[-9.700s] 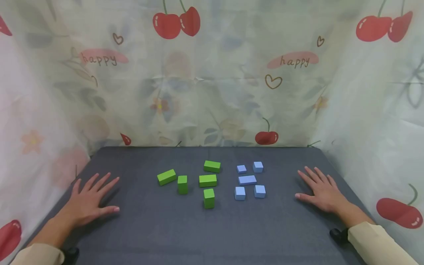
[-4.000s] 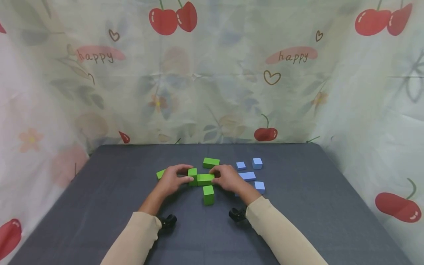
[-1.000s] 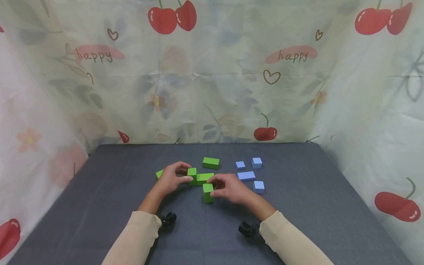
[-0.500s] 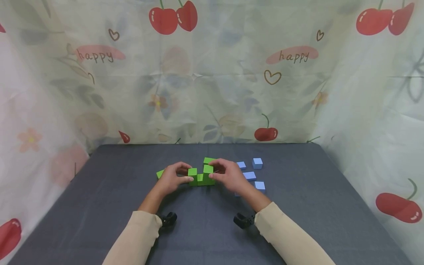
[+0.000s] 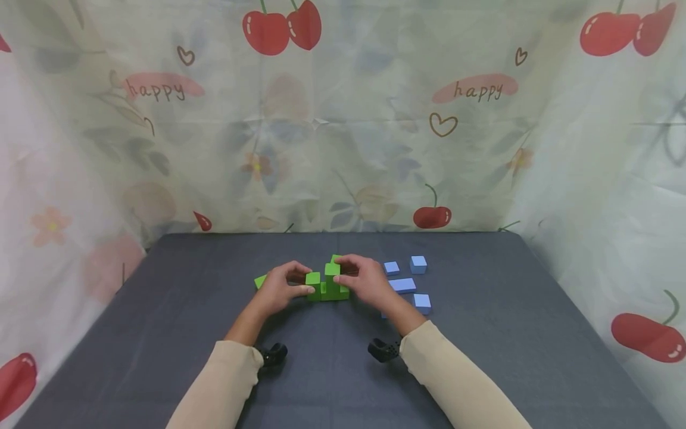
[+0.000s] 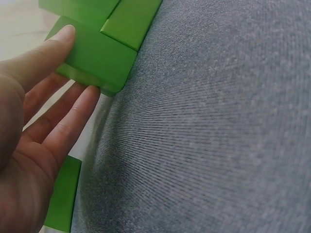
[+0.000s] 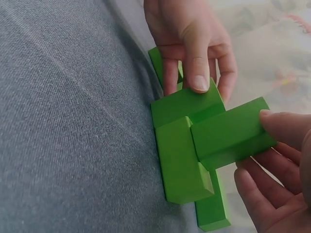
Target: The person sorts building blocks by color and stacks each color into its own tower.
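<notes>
My left hand (image 5: 281,290) holds an upright green block (image 5: 313,288) between thumb and fingers, at the left end of a flat-lying green block (image 5: 336,295). In the left wrist view that upright block (image 6: 99,56) stands flush against the flat block (image 6: 133,22). With thumb and fingertips, my right hand (image 5: 371,283) pinches another green block (image 5: 332,274), upright over the flat one near its middle. The right wrist view has this pinched block (image 7: 233,131) against the flat block (image 7: 177,160); whether it bears its full weight there I cannot tell.
Behind the right hand's fingers lies a partly hidden green block (image 5: 336,258). Another green block (image 5: 259,281) pokes out left of the left hand. Several blue pieces sit to the right, among them a flat bar (image 5: 403,285) and a cube (image 5: 418,264). Printed curtains enclose the dark tabletop (image 5: 482,333).
The right hand has taken the green block from the front, lifted it over the flat block and shifted it slightly left. The left hand has stayed on its block.
</notes>
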### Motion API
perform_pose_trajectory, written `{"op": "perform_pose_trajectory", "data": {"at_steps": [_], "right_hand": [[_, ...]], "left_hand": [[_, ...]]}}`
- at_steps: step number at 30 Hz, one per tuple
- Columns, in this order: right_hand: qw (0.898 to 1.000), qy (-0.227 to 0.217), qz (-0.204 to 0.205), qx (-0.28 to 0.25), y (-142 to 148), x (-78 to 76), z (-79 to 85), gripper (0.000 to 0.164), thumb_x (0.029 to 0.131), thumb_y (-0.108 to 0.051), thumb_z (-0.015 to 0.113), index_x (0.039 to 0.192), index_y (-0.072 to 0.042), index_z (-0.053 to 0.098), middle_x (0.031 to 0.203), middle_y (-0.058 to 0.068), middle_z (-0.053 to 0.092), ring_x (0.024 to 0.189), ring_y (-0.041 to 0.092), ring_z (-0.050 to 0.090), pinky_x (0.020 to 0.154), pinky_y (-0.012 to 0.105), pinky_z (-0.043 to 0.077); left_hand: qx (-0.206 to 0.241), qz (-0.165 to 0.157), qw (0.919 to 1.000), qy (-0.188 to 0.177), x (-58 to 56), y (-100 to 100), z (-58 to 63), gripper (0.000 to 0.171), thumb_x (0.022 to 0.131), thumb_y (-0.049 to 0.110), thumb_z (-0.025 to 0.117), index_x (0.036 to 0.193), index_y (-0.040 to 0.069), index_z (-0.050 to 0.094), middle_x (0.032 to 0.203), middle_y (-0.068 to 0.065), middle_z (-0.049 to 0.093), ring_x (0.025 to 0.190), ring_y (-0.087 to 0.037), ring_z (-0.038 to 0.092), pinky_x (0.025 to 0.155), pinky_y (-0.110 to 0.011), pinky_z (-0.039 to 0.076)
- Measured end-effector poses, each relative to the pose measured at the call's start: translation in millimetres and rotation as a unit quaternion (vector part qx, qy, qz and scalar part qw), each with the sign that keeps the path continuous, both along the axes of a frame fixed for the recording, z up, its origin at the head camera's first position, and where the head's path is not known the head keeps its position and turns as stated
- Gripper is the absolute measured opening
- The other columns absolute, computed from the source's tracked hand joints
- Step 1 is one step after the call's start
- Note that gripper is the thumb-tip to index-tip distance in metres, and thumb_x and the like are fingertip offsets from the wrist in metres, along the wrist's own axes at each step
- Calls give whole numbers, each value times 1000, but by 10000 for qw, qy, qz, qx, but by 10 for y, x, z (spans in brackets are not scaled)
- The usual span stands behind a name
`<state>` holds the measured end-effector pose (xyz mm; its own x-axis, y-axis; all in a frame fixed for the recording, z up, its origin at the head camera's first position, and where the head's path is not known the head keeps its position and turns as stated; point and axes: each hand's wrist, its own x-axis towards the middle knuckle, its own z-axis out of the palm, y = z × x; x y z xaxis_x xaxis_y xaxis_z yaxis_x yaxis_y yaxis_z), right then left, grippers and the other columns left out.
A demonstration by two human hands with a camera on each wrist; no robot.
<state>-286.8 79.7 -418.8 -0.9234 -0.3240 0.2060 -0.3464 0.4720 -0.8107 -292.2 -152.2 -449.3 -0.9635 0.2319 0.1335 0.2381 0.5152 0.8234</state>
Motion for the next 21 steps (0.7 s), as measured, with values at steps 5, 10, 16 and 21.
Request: {"op": "perform_pose_trajectory", "data": {"at_steps": [5,10,16,21], "right_hand": [[10000,-16,-4,28,-48,-22,-3,39,89,-17,74,126,-8,64,116,7,67,105,22,65,86,37,53],[10000,-50,-38,62,-81,-41,6,38,88,-18,75,124,-10,65,114,6,68,104,22,65,87,38,52],[9999,-91,-15,52,-95,-55,9,37,88,-18,75,123,-9,66,113,5,69,104,21,65,88,38,51],[9999,-122,35,36,-93,-52,10,38,88,-17,74,125,-8,65,114,6,69,105,21,65,87,38,51]], "left_hand": [[54,-24,10000,17,7,-6,7,33,81,16,81,110,11,66,102,-3,69,100,-22,64,88,-45,49],[38,2,10000,-8,8,-1,8,33,80,16,81,110,11,67,102,-3,69,99,-21,65,87,-44,49],[-10,-1,10000,-47,2,-3,-2,34,81,17,81,111,12,67,101,-2,69,100,-21,64,88,-44,49],[17,-37,10000,-27,5,-6,7,34,81,16,81,111,11,66,102,-3,69,100,-21,64,88,-45,48]]}}
